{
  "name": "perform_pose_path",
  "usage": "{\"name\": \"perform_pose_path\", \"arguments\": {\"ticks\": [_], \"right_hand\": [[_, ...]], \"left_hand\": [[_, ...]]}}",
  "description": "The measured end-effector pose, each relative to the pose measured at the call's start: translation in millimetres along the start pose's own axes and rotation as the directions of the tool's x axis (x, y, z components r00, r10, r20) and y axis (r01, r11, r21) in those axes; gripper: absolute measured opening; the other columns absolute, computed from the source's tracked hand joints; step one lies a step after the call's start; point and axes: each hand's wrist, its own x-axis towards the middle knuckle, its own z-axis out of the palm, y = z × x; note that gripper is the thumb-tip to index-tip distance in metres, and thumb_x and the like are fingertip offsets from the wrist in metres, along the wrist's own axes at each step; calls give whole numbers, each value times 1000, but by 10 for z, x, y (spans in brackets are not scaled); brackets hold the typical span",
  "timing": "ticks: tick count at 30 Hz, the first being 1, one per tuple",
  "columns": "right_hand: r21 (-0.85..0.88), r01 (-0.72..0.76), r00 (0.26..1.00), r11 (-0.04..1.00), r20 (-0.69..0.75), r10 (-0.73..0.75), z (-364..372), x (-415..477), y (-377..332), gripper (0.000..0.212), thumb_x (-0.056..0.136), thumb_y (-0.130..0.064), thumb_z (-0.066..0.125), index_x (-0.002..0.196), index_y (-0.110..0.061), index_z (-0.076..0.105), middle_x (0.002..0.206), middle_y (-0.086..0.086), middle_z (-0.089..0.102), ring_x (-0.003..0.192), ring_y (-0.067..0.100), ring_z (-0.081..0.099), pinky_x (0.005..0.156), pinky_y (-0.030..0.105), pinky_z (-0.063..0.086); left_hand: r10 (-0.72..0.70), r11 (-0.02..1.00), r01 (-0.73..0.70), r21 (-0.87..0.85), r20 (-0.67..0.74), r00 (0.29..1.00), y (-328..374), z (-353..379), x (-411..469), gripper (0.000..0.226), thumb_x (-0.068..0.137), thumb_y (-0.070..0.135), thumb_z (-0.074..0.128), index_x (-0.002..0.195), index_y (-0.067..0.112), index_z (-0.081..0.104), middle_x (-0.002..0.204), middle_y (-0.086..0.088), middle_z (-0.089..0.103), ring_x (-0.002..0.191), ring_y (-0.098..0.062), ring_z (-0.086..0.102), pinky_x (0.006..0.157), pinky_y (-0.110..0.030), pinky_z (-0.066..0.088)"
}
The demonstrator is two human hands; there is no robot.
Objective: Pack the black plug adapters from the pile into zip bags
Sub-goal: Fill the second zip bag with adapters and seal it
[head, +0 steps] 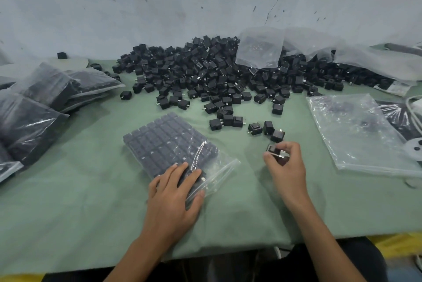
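A big pile of black plug adapters (210, 71) lies along the back of the green table (80, 201), with loose ones spilling toward me. A zip bag (169, 144) filled with neat rows of adapters lies in front of me, its open mouth toward my left hand (175, 195). That hand lies flat on the bag's near end with straight fingers. My right hand (287, 165) hovers to the right of the bag and pinches a black adapter (275, 151), metal prongs showing. A few single adapters (267, 128) lie just beyond it.
Several filled zip bags (41, 103) are stacked at the left. A flat empty zip bag (363, 131) lies at the right, with more loose plastic bags (260, 47) on and behind the pile. A grey wall stands behind the table.
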Motion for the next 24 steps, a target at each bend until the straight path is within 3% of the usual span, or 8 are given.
{"name": "perform_pose_path", "arguments": {"ticks": [3,7,10,13,15,17,19,24], "right_hand": [[92,-50,993,994,114,39,130,-241,-45,43,83,-13,75,115,-36,56,105,-20,65,90,1,64,79,14,50],[164,-87,963,983,267,40,238,-443,-133,39,80,2,71,102,-30,67,93,-10,72,84,8,67,75,19,53],[78,-79,913,994,405,41,239,-554,-137,39,80,0,71,101,-33,67,87,-9,71,73,9,64,70,22,52],[-54,-10,844,998,535,37,236,-609,-134,42,78,-7,71,103,-40,68,69,-13,62,60,5,50,62,15,44],[-59,3,813,998,581,32,267,-609,-177,37,82,-14,72,106,-43,69,81,-16,68,65,5,54,67,15,48],[-46,8,805,999,593,21,328,-599,-221,32,91,-15,64,104,-44,70,97,-17,72,77,11,64,78,25,56],[-59,39,822,997,570,1,395,-599,-233,36,95,-11,56,104,-42,71,99,-17,72,80,14,68,82,36,58],[-123,150,897,981,435,-83,577,-658,-175,31,95,-12,59,110,-36,71,105,-27,69,88,-5,63,88,23,53]], "left_hand": [[-3,1000,3,0,1,1000,8,-4,3,45,91,50,50,129,31,65,140,2,57,134,-21,49,108,-45,34],[2,1000,-1,6,-3,1000,14,0,3,45,91,49,50,129,31,65,140,1,57,134,-21,49,107,-46,35],[3,1000,-2,21,-16,1000,6,12,1,44,91,49,51,129,31,65,140,1,57,133,-22,50,107,-45,36],[7,999,-6,34,-52,999,14,29,3,43,91,49,53,126,30,67,137,0,60,131,-22,53,104,-45,39],[6,999,-3,38,-79,997,42,39,26,39,89,48,57,121,30,69,133,0,63,128,-23,56,101,-45,40],[-23,999,26,45,-85,996,90,43,77,33,87,47,59,115,32,70,127,2,65,123,-22,58,97,-43,39],[-78,995,83,55,-79,994,142,50,125,28,88,48,57,110,35,69,122,5,65,117,-19,59,94,-41,36],[-120,990,128,53,-124,985,191,126,105,24,90,47,58,106,32,70,121,3,65,115,-21,59,96,-44,36]]}}
